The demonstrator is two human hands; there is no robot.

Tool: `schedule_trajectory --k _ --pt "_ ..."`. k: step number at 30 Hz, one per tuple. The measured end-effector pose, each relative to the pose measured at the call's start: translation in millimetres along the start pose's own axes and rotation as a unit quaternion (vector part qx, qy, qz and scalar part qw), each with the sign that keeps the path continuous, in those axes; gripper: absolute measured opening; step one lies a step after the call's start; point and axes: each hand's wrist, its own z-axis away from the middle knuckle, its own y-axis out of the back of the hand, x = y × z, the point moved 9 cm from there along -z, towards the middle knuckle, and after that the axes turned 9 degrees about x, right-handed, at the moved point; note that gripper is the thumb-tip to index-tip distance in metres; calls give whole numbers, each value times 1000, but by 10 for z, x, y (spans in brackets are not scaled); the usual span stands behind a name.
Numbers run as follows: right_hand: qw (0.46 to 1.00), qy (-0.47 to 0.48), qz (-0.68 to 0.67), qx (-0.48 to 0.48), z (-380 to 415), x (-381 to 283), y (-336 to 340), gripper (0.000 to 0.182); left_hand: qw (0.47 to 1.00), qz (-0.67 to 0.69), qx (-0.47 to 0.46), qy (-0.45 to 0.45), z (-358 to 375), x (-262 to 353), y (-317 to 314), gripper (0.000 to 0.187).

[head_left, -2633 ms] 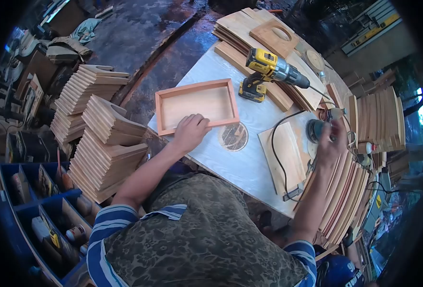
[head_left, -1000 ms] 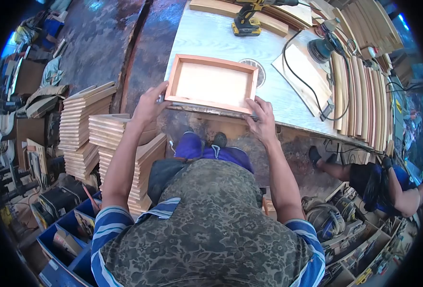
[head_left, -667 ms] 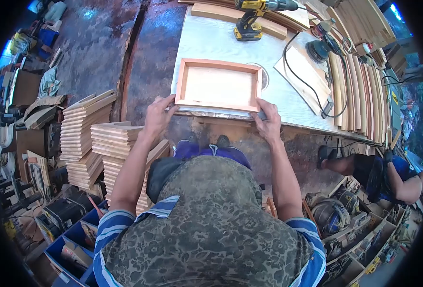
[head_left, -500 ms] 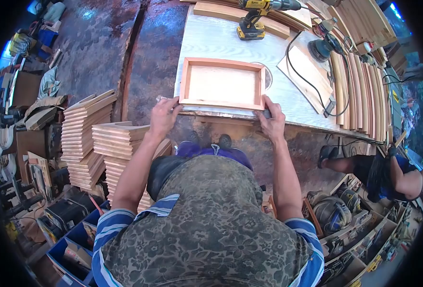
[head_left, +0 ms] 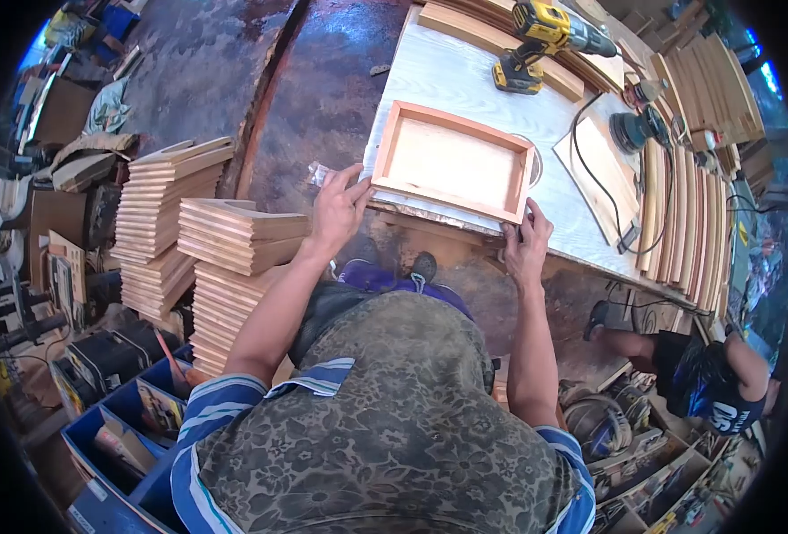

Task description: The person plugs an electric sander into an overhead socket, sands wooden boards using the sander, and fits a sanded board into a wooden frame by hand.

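Note:
A shallow rectangular wooden tray (head_left: 452,212) with raised edges lies on the pale tabletop (head_left: 430,76), close to its near edge. My left hand (head_left: 339,209) is at the tray's near left corner, fingers bent against it and the table edge. At the near right corner, my right hand (head_left: 528,242) has its thumb and fingers closing on the tray's corner. The inside of the tray shows bare light wood. A clear plastic piece (head_left: 320,173) lies beside my left hand.
A yellow drill (head_left: 545,40), a sander (head_left: 633,132) with a black cable and a wooden board (head_left: 601,173) lie on the table. Stacked boards (head_left: 225,233) stand at left, wood strips (head_left: 683,214) at right. Another person (head_left: 692,369) is at the far right.
The view has turned, so the table, tray and hands appear shifted right and tilted clockwise. Both hands stay at the tray's near corners.

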Motion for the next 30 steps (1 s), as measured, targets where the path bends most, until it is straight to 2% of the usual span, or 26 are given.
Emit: schedule_trajectory --k 5,8,10,21,30 --pt "1000 15 -27 -3 -25 -46 63 40 1000 12 5 -10 27 -14 -70 22" --pt "999 28 -40 17 -70 -93 140 38 998 -17 17 -58 -4 131 6 21" --pt "997 51 -57 18 -57 -84 127 38 999 -16 20 -41 2 114 -7 20" --pt "993 94 -47 61 -30 -96 142 42 996 -13 29 -84 6 148 22 19" --pt "992 96 -36 68 0 -100 131 42 996 -6 39 -81 3 192 34 20"
